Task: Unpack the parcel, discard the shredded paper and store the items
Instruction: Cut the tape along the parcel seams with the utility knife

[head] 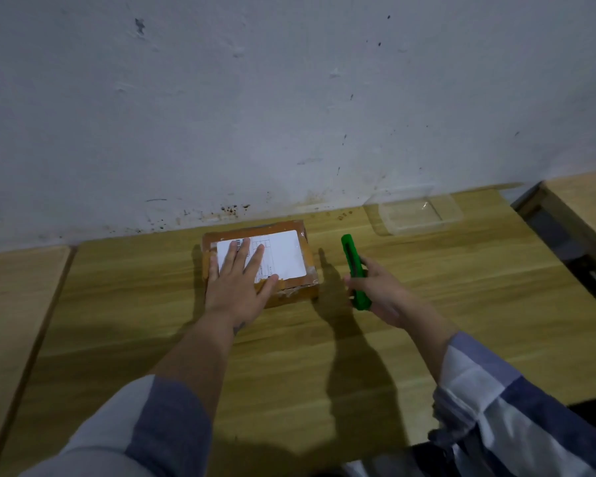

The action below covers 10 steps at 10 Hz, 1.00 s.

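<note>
The taped cardboard parcel (260,261) lies on the wooden table (461,304) close to the wall. The left hand (240,284) rests flat, fingers spread, on the parcel's white label. Just right of the parcel, the right hand (381,294) is clenched around a green box cutter (355,271); a clear plastic tray (418,213) sits beyond, further right.

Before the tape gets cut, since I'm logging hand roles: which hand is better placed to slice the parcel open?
The right hand. It already grips the green utility knife just beside the taped cardboard parcel, while the left hand lies flat on the parcel's label, holding it steady.
</note>
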Available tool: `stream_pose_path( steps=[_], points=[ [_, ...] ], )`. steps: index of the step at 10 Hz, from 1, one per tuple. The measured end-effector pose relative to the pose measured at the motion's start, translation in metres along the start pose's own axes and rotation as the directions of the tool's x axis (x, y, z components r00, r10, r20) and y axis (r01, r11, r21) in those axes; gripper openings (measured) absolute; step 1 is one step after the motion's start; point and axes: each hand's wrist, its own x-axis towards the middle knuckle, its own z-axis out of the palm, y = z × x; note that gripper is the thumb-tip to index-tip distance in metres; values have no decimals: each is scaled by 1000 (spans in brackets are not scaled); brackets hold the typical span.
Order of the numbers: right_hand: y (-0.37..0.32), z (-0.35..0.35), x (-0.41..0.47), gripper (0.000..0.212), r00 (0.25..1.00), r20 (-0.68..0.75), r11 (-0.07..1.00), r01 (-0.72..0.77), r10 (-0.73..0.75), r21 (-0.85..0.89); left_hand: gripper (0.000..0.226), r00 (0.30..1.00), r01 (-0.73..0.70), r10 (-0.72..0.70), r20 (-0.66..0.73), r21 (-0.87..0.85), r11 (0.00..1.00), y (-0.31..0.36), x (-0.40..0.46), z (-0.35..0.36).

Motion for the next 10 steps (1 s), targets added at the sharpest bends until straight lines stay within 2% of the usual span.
stream_pose_path(
  steps=[1, 2, 3, 4, 5, 6, 9, 10],
  points=[
    [-4, 2, -11, 95, 982, 189, 1000, 23, -20, -12, 69, 1000, -2, 2, -1, 2, 1000, 0, 1, 0],
    [-3, 11, -14, 90, 982, 170, 990, 99, -80, -105, 69, 1000, 2, -2, 4, 15, 1000, 0, 1, 1],
    [1, 24, -13, 70, 982, 24, 922, 182, -185, -341, 70, 1000, 2, -2, -1, 25, 1000, 0, 1, 1],
    [1, 34, -9, 55, 949, -67, 828, 231, -307, -511, 69, 1000, -3, 4, -4, 21, 1000, 0, 1, 1],
    [0, 40, -4, 50, 921, -114, 742, 221, -373, -633, 69, 1000, -6, 6, -5, 18, 1000, -1, 1, 1],
    [0, 45, -1, 48, 906, -145, 697, 195, -397, -690, 69, 1000, -6, 6, -9, 19, 1000, -1, 2, 2],
    [-3, 51, -4, 48, 915, -170, 680, 140, -367, -719, 68, 1000, -2, 2, -6, 15, 1000, -1, 1, 2],
    [-5, 50, -4, 48, 912, -144, 639, 149, -383, -755, 68, 1000, -2, 2, -9, 19, 1000, 0, 2, 2]
  ],
)
